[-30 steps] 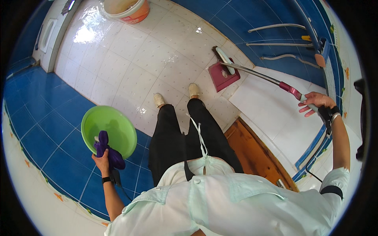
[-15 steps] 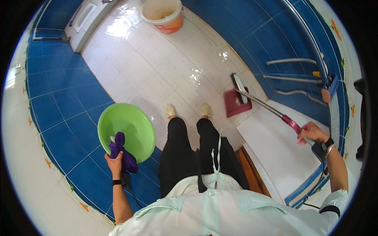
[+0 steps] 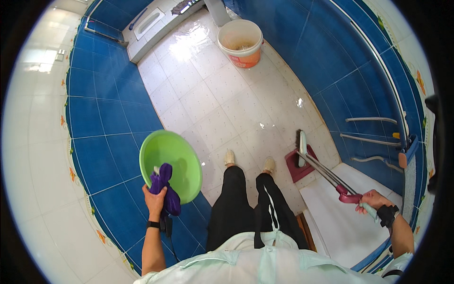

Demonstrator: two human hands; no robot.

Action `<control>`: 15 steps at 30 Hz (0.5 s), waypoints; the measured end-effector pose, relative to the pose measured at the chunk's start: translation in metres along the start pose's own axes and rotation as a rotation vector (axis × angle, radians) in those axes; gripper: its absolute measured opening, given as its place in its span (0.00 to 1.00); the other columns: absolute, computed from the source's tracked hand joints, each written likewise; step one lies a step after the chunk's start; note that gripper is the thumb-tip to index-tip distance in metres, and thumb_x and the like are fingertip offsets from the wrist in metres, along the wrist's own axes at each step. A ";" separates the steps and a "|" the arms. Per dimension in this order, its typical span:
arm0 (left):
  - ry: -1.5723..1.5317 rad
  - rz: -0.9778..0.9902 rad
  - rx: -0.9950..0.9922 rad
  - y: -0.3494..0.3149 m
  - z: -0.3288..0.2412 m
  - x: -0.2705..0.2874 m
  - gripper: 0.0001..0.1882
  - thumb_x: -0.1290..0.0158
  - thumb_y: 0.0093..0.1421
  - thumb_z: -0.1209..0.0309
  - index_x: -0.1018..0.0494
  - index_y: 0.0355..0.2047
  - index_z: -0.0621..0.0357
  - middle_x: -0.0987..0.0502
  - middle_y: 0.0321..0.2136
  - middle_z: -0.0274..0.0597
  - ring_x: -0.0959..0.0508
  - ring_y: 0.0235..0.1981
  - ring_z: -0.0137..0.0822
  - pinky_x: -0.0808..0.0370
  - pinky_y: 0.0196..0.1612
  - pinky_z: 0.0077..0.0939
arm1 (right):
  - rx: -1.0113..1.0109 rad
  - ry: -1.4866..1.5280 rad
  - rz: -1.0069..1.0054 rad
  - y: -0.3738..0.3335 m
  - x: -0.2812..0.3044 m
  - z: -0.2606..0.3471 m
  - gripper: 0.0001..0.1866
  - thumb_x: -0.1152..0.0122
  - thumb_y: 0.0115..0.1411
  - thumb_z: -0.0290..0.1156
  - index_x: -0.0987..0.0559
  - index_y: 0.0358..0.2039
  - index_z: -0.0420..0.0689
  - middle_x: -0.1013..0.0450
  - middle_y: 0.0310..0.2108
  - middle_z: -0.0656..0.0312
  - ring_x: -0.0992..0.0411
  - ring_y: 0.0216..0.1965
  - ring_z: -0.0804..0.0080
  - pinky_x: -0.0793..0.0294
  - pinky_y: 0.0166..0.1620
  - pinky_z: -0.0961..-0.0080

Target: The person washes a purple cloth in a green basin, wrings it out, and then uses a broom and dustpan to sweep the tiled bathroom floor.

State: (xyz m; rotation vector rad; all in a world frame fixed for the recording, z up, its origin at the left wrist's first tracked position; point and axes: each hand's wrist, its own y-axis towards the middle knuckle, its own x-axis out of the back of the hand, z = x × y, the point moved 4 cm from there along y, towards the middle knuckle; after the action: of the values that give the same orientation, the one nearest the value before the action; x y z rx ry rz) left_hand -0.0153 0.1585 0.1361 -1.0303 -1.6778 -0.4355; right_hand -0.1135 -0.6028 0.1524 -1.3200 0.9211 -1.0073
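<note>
My left hand [image 3: 154, 202] is closed on the rim of a light green plastic basin [image 3: 186, 158]. Bunched purple cloth [image 3: 162, 179] is pinched there too, draped over the basin's edge, with a small whitish bit beside it. At the right, my right hand [image 3: 373, 200] grips the upper end of a long-handled broom and dustpan set. Its broom head [image 3: 302, 149], pale with dark bristles, rests in the dark red dustpan [image 3: 294, 166]. Two metal poles run side by side up to a dark red clip near my fingers. The dustpan appears to be at floor level.
A white and orange bucket [image 3: 247, 57] stands ahead on the shiny tiled floor [image 3: 227, 102]. Blue tiled walls rise on both sides. A white ledge with a squat toilet [image 3: 149, 24] is at the far left. Hoses [image 3: 369, 137] and a white slab [image 3: 345, 194] are at the right.
The view has shifted, so the bucket, walls and my feet sit lower and farther right. Dustpan and broom poles now line up side by side near my right hand; both grips stay.
</note>
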 end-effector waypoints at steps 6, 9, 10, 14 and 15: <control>-0.034 0.127 -0.203 0.009 -0.063 -0.022 0.38 0.35 0.44 0.64 0.40 0.53 0.61 0.26 0.41 0.56 0.24 0.43 0.49 0.29 0.45 0.36 | -0.123 0.399 -0.024 -0.001 0.000 -0.021 0.09 0.49 0.62 0.29 0.29 0.37 0.36 0.28 0.24 0.56 0.34 0.17 0.79 0.35 0.17 0.85; -0.081 0.166 -0.291 0.009 -0.093 -0.036 0.37 0.36 0.45 0.64 0.41 0.53 0.61 0.26 0.41 0.55 0.24 0.43 0.47 0.29 0.46 0.35 | 0.106 0.327 -0.005 -0.011 -0.010 -0.025 0.10 0.49 0.60 0.26 0.29 0.42 0.39 0.28 0.23 0.56 0.33 0.17 0.78 0.33 0.18 0.82; -0.088 0.169 -0.308 0.009 -0.100 -0.037 0.37 0.36 0.46 0.63 0.40 0.52 0.62 0.27 0.42 0.54 0.25 0.43 0.47 0.29 0.46 0.34 | 0.081 0.220 -0.086 -0.017 -0.013 -0.030 0.12 0.49 0.60 0.26 0.29 0.44 0.39 0.27 0.23 0.57 0.33 0.17 0.78 0.33 0.18 0.81; -0.109 0.218 -0.289 0.017 -0.113 -0.049 0.34 0.36 0.46 0.61 0.38 0.49 0.63 0.27 0.40 0.52 0.25 0.41 0.45 0.30 0.45 0.33 | 0.136 -0.019 -0.224 -0.056 -0.024 -0.041 0.21 0.48 0.57 0.24 0.32 0.53 0.39 0.27 0.21 0.59 0.32 0.15 0.77 0.32 0.17 0.80; -0.106 0.236 -0.328 0.019 -0.116 -0.053 0.32 0.36 0.46 0.61 0.38 0.46 0.63 0.27 0.38 0.51 0.25 0.40 0.44 0.30 0.44 0.32 | 0.073 -0.102 -0.297 -0.070 -0.017 -0.046 0.22 0.48 0.56 0.23 0.32 0.53 0.38 0.27 0.21 0.59 0.32 0.13 0.77 0.32 0.17 0.80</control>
State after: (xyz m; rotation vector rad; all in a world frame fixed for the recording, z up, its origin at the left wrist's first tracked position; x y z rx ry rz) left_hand 0.0717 0.0640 0.1264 -1.4970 -1.5829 -0.5177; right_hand -0.1664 -0.6004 0.2197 -1.4589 0.6164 -1.1770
